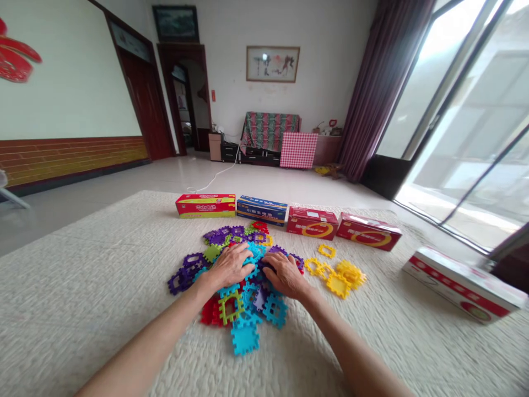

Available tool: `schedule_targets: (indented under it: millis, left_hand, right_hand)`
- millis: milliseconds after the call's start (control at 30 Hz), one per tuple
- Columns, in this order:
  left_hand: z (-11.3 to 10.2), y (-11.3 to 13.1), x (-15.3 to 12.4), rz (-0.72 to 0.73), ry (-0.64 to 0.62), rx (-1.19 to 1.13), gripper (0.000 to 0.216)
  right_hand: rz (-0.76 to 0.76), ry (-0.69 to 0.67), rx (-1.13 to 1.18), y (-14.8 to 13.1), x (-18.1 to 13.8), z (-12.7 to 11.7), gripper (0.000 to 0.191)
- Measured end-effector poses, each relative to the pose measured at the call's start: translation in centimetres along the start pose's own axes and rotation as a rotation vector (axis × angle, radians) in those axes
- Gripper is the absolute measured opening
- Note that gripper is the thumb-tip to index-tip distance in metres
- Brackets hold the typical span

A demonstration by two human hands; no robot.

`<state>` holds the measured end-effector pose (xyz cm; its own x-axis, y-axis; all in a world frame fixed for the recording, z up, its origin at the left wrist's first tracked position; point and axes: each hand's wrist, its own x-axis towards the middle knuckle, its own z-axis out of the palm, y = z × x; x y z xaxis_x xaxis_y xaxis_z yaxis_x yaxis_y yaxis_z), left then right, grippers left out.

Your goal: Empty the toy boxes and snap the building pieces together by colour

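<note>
A mixed pile of notched plastic puzzle tiles lies on a pale quilted cover (124, 264). My left hand (232, 264) rests on the pile's middle, its fingers on light-blue tiles (257, 251) and its thumb apart from them. Opposite it, my right hand (284, 273) lies over purple tiles (295, 261), fingers spread and slightly bent. Both hands' undersides are hidden. Nearer me are a solid light-blue tile (245, 337), a green frame tile (230, 307) and red tiles (210, 312). More purple tiles (182, 279) lie left of my left hand.
Yellow tiles (339, 284) form a separate group at the right. Behind the pile stand a red-and-yellow box (205, 207), a blue box (262, 210) and two dark red boxes (312, 223). A white-and-red box (463, 286) sits far right.
</note>
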<state>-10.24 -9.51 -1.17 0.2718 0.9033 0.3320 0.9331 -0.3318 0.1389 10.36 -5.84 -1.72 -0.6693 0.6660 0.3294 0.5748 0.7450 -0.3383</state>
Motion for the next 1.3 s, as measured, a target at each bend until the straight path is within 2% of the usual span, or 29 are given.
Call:
schedule_targets:
  millis: [133,267,467,667,900,1033,1133,1300]
  left_hand:
    - [-1.2,0.1,-0.4,0.042,0.0,-0.046,0.019]
    - [-1.1,-1.8,2.2,-0.029,0.029,-0.061,0.028]
    - [1.6,-6.1,5.5,-0.186,-0.033,-0.016,0.032]
    - [3.6,-6.9,5.3,-0.199,-0.045,-0.037,0.032]
    - [2.5,-6.4,4.5,-0.142,0.018,-0.08,0.029]
    - [1.3,-6.4,3.2,-0.12,0.175,-0.111,0.028]
    - [0.5,-6.9,1.5,-0.183,0.274,-0.116,0.028]
    - [-0.5,-8.3,-2.8,-0.36,0.309,-0.079,0.025]
  right_hand:
    - [-0.004,0.019,-0.028,-0.2,0.4,-1.0,0.025]
    - [0.154,0.032,-0.082,1.4,3.4,-1.1,0.024]
    - [0.299,-0.02,-0.132,4.4,8.8,0.7,0.035]
    - [0.304,-0.14,-0.157,4.8,10.7,1.4,0.029]
    - [0.262,-0.141,-0.214,4.0,10.1,0.3,0.034]
    - [0.23,-0.114,-0.238,3.6,8.9,-0.7,0.043]
    - [0.248,-0.113,-0.248,3.5,7.2,-2.1,0.045]
    - [0.389,-0.067,-0.293,5.1,2.3,-5.9,0.044]
